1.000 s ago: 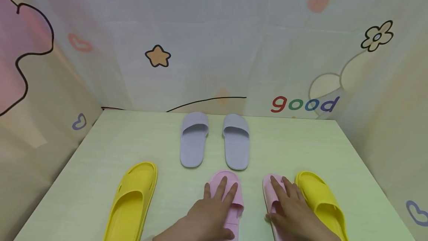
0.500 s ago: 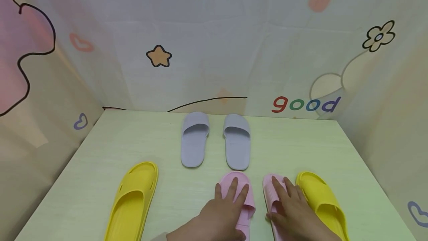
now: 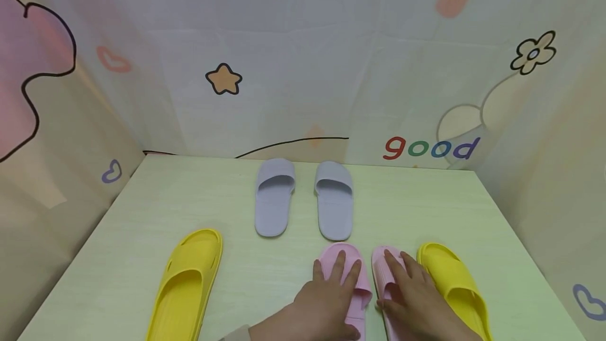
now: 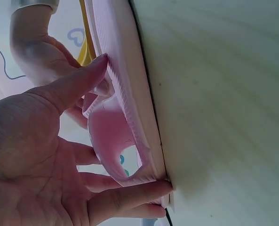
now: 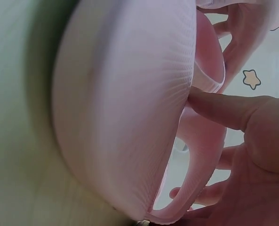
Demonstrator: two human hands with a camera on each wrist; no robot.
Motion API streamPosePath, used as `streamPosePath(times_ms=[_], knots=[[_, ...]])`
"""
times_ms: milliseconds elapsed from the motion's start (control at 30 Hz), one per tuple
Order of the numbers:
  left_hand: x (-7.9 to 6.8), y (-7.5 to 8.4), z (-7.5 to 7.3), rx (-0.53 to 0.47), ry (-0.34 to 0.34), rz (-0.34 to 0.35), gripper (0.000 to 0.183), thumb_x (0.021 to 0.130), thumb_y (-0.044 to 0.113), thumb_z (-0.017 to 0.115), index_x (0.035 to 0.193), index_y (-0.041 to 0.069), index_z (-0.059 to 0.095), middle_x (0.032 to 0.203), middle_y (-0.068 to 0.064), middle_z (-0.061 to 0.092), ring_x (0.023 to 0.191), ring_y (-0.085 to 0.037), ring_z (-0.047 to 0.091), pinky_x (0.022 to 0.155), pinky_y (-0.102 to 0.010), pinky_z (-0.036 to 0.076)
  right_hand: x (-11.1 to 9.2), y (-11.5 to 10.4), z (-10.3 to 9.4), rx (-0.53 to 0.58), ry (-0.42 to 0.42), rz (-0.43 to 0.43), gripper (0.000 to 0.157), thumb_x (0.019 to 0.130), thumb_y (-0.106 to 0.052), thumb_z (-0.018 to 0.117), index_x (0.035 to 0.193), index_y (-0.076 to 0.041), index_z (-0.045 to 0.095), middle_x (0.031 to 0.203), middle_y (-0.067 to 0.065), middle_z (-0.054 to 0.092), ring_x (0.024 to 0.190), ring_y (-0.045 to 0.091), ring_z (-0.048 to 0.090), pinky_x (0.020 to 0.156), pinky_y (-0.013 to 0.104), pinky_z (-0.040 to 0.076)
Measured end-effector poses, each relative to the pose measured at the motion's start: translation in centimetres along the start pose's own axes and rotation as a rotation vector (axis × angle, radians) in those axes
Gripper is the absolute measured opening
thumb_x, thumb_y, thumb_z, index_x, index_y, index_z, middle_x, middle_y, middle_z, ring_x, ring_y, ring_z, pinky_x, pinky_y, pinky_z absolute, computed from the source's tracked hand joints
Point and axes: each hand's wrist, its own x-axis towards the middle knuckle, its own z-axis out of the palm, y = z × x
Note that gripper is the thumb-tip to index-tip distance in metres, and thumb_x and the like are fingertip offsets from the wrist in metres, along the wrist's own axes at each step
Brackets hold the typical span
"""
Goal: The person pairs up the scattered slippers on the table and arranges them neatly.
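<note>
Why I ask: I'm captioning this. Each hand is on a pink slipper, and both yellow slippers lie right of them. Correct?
Not quite: the head view shows only one yellow slipper right of the pink pair; the other yellow slipper lies to their left.

Person | left hand (image 3: pixel 326 299): bare, slim fingers, rounded tips | left sleeve (image 3: pixel 238 334): pale grey-beige, its end showing at the near edge | right hand (image 3: pixel 416 293): bare | right cuff (image 4: pixel 35 3): pale greyish, partly cut off
</note>
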Motion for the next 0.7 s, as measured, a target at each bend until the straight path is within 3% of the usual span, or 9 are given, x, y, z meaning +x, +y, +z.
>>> streamPosePath(times_ms=[200, 400, 700], knots=[[0.4, 0.6, -0.1, 0.010, 0.007, 0.003, 0.118, 0.073, 0.064, 0.085, 0.166, 0.030, 0.021, 0.173, -0.007, 0.022, 0.140, -0.055, 0.046, 0.070, -0.044, 0.065, -0.1, 0.3, -0.2, -0.008, 0.018, -0.011, 0.097, 0.089, -0.050, 0.076, 0.166, -0.018, 0.026, 0.167, 0.028, 0.022, 0.148, 0.054, 0.029, 0.113, 0.076, 0.032], [1.0, 1.3, 0.1, 0.068, 0.017, 0.034, 0.119, 0.075, 0.067, 0.082, 0.167, 0.027, 0.020, 0.173, -0.008, 0.022, 0.140, -0.053, 0.048, 0.077, -0.040, 0.065, -0.3, 0.9, -0.2, -0.004, 0.059, -0.057, 0.094, 0.089, -0.045, 0.078, 0.165, -0.016, 0.029, 0.165, 0.029, 0.026, 0.146, 0.055, 0.032, 0.113, 0.075, 0.034], [2.0, 2.0, 0.0, 0.108, 0.031, 0.056, 0.122, 0.073, 0.071, 0.081, 0.167, 0.024, 0.019, 0.172, -0.010, 0.025, 0.140, -0.050, 0.049, 0.083, -0.041, 0.065, 0.1, 1.3, -0.8, 0.047, -0.027, -0.005, 0.098, 0.088, -0.051, 0.077, 0.166, -0.023, 0.024, 0.168, 0.027, 0.021, 0.149, 0.054, 0.029, 0.111, 0.075, 0.035]])
